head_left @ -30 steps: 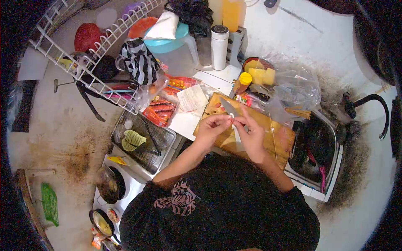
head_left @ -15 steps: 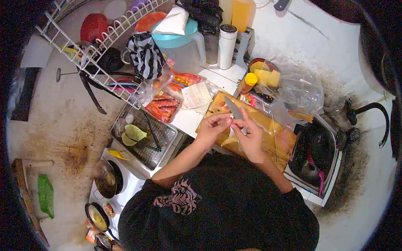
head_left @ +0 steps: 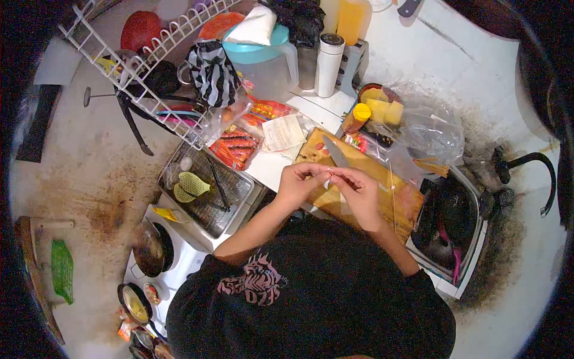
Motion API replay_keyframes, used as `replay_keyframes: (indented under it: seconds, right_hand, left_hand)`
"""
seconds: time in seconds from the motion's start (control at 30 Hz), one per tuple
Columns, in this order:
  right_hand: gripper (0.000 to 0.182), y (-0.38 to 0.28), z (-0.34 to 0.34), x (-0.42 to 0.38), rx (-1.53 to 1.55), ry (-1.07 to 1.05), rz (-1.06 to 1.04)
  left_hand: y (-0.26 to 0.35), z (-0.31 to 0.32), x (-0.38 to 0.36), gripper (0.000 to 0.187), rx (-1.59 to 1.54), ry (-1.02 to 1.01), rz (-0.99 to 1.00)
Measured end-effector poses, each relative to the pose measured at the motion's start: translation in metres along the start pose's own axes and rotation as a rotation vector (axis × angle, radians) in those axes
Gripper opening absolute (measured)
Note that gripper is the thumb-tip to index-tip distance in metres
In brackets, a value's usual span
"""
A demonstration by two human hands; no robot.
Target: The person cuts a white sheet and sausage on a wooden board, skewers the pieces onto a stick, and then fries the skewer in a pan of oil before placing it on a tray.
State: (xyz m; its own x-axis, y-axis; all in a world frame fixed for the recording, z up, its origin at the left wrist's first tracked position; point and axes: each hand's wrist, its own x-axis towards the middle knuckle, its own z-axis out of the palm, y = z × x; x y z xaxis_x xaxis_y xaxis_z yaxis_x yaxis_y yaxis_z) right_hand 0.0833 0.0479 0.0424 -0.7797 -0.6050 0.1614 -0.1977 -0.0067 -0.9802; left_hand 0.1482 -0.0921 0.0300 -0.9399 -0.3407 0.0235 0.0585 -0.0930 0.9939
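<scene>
The right hand had lowered its raised forefinger; its fingertips and those of the left hand met, pinching 1 small item above the board, near 1 knife.

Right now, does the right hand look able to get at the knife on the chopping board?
Probably yes: the knife's blade lies just beyond the right hand, seemingly uncovered. However, its fingertips are busy with something small, and the handle isn't clearly visible.
</scene>
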Motion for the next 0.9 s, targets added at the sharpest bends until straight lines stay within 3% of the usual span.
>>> replay_keyframes:
  seconds: [0.27, 0.37, 0.47, 0.6, 0.8, 0.9]
  right_hand:
    - [0.015, 0.007, -0.011, 0.003, -0.084, -0.055, -0.072]
    - [0.016, -0.013, -0.016, -0.002, -0.307, -0.066, -0.269]
    - [0.021, -0.017, -0.026, -0.009, -0.538, -0.091, -0.610]
    - [0.026, -0.017, -0.037, -0.022, -0.467, -0.199, -0.658]
    - [0.025, -0.013, -0.037, -0.031, -0.367, -0.309, -0.608]
    - [0.024, -0.010, -0.030, -0.038, -0.369, -0.322, -0.597]
  left_hand:
    - [-0.003, 0.002, -0.007, 0.014, -0.047, -0.035, -0.003]
    - [0.001, 0.008, -0.013, 0.013, -0.109, -0.032, -0.093]
    - [-0.004, 0.018, -0.023, 0.015, -0.264, -0.033, -0.170]
    - [-0.009, 0.029, -0.042, 0.019, -0.429, -0.050, -0.158]
    - [0.004, 0.039, -0.073, 0.021, -0.207, 0.134, -0.113]
    - [0.000, 0.036, -0.085, 0.021, -0.256, 0.141, -0.072]
